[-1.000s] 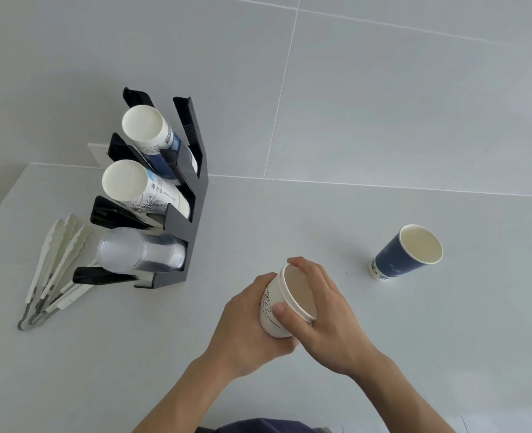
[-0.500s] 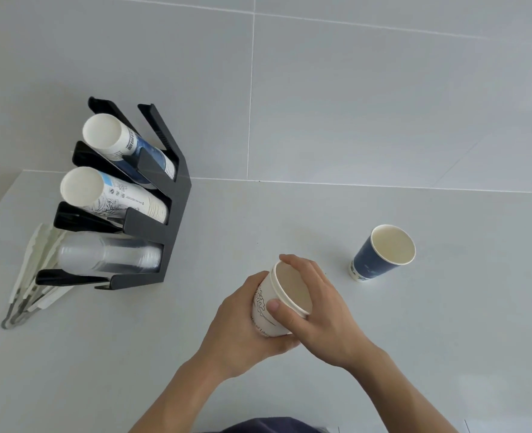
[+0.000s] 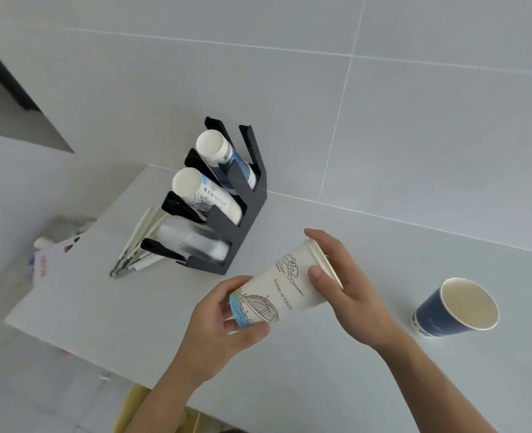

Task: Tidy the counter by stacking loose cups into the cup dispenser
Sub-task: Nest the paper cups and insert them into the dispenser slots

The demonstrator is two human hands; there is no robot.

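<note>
Mid-task: both hands' grip holds the white printed cup (image 3: 285,285) tilted above the surface, left hand (image 3: 224,326) at base, right hand (image 3: 349,289) at rim, not yet in the dispenser (image 3: 243,220); blue cup (image 3: 455,309) still loose near the right edge.

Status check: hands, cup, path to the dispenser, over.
Left hand and right hand both gripping white printed cup, tipped sideways above counter. Blue cup loose, upright. Path to black dispenser open.
</note>
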